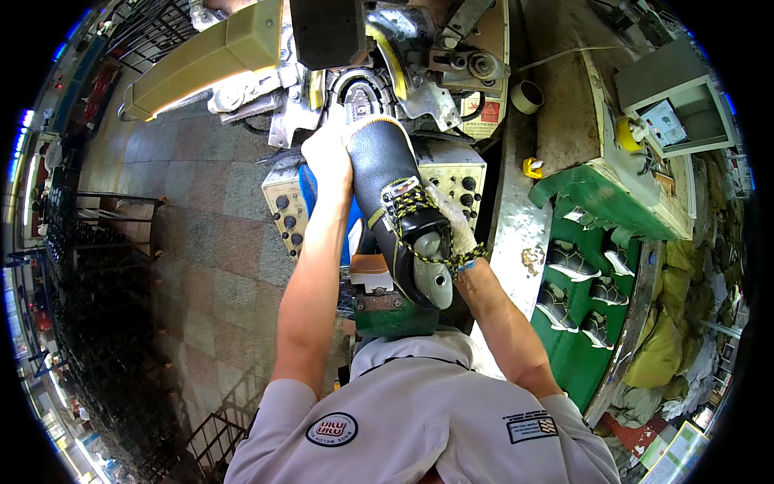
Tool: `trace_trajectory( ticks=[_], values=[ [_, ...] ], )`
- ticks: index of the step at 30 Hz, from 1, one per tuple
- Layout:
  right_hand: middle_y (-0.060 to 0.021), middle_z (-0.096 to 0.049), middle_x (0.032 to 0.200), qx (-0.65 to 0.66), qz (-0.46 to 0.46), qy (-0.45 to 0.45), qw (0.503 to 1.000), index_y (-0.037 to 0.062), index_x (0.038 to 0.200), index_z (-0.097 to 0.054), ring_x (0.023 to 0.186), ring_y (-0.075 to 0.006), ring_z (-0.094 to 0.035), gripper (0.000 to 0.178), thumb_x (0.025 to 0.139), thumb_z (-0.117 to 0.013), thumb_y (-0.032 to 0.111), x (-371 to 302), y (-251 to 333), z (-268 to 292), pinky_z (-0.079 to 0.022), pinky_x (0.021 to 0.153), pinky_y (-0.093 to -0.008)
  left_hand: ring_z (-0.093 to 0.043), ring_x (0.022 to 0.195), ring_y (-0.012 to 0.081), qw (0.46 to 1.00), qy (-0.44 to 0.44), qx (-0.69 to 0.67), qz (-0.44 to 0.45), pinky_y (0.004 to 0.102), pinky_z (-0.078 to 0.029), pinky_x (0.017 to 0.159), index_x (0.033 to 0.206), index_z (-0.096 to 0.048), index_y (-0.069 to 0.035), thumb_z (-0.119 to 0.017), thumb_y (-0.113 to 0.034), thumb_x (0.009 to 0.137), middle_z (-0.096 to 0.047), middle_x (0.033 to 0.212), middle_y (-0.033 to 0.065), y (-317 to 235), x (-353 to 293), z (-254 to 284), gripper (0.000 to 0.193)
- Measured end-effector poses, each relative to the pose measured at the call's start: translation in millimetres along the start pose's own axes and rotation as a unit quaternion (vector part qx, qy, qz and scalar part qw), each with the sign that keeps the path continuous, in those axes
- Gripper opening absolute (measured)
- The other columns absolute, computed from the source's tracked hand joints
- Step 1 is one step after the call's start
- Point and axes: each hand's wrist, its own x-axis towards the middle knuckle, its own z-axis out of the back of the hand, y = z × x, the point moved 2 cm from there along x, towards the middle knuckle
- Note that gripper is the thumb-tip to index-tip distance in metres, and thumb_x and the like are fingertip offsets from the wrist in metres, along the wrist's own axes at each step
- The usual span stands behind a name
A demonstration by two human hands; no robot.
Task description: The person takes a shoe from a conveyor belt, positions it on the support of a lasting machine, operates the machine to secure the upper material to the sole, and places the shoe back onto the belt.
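A black leather shoe upper (pixel 379 157) sits on a grey last (pixel 433 278), laced with black-and-yellow cord. Its toe points away from me, up against the curved jaws (pixel 363 90) of a machine. My left hand (pixel 329 157) grips the left side of the toe, one finger stretched forward along the edge. Along the right side, my right hand (pixel 453 216) is closed on the upper, its fingers mostly hidden behind the shoe. Loose lace hangs by my right wrist.
Control panels with black knobs (pixel 289 218) flank the machine below the jaws. A yellow-beige arm (pixel 210 60) reaches out at upper left. On the right, several dark shoes (pixel 571 260) lie on a green conveyor (pixel 564 319) beside a metal ledge (pixel 516 210). Racks (pixel 113 323) stand at left.
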Motion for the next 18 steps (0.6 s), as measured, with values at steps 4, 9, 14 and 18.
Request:
trace_trajectory(
  ticks=[4,9,14,18],
  values=[
    [-0.0135,-0.062,0.135,0.021,-0.008,-0.020,1.000,-0.0020,0.146,-0.047,0.114,-0.0212,-0.067,0.049,0.105,-0.055,0.023,16.8,-3.0,-8.9,-0.055,0.099,-0.0340,-0.053,0.057,0.0085,0.980,-0.034,-0.158,0.111,0.0251,-0.039,0.052,0.073,-0.067,0.000,-0.058,-0.032,0.104,-0.062,0.065,0.0012,4.4,9.8,10.2,0.045],
    [-0.0125,-0.064,0.132,-0.012,0.046,-0.007,0.999,0.0007,0.145,-0.052,0.112,-0.0183,-0.067,0.050,0.101,-0.062,0.023,51.1,2.3,-7.6,-0.056,0.097,-0.0329,-0.062,0.079,0.0085,0.999,0.023,0.024,-0.012,0.0215,-0.049,0.067,0.117,-0.069,0.003,-0.065,-0.018,0.100,-0.070,0.094,0.0044,5.5,-27.5,33.2,0.026],
    [-0.0081,-0.064,0.131,-0.009,0.057,-0.050,0.997,0.0047,0.147,-0.051,0.113,-0.0147,-0.065,0.050,0.101,-0.062,0.022,72.7,-1.6,-25.6,-0.054,0.095,-0.0297,-0.057,0.123,0.0220,0.990,0.104,0.094,0.003,0.0337,-0.041,0.108,0.145,-0.051,0.002,-0.058,-0.024,0.103,-0.059,0.139,0.0177,-9.8,-49.3,28.9,0.050],
    [-0.0100,-0.066,0.124,-0.069,0.112,-0.037,0.991,-0.0021,0.143,-0.053,0.110,-0.0135,-0.063,0.054,0.099,-0.066,0.027,86.9,0.5,-33.9,-0.053,0.093,-0.0290,-0.060,0.112,0.0188,0.989,0.102,0.110,-0.002,0.0302,-0.043,0.102,0.145,-0.050,0.003,-0.051,-0.024,0.105,-0.067,0.126,0.0188,-19.9,-34.6,22.5,0.049]
  ],
)
